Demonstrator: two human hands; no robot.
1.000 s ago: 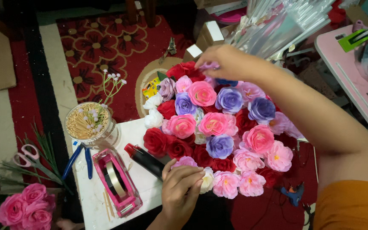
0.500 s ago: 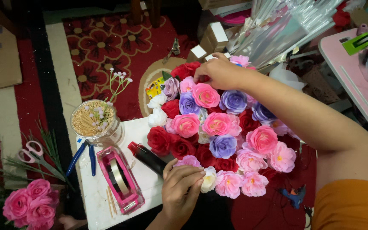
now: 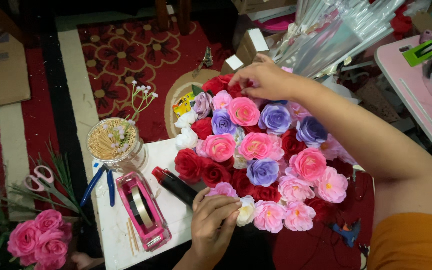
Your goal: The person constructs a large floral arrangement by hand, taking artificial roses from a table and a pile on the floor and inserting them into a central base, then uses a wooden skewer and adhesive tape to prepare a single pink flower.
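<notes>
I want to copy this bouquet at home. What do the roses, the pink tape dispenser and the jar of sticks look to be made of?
The pink, red and purple roses look artificial, likely matte fabric or foam: stiff, even petals. The pink tape dispenser seems glossy moulded plastic. The clear round jar could be glass or plastic, since it is see-through; its pale thin sticks look like wood.

A pink tape dispenser (image 3: 143, 209) stands on the white board (image 3: 111, 235), beside blue pliers (image 3: 101, 183) and a glass jar of wooden sticks (image 3: 112, 142). Scissors (image 3: 37, 178) lie at the left (among green leaves). A small bunch of pink roses (image 3: 40, 242) is below them.
</notes>
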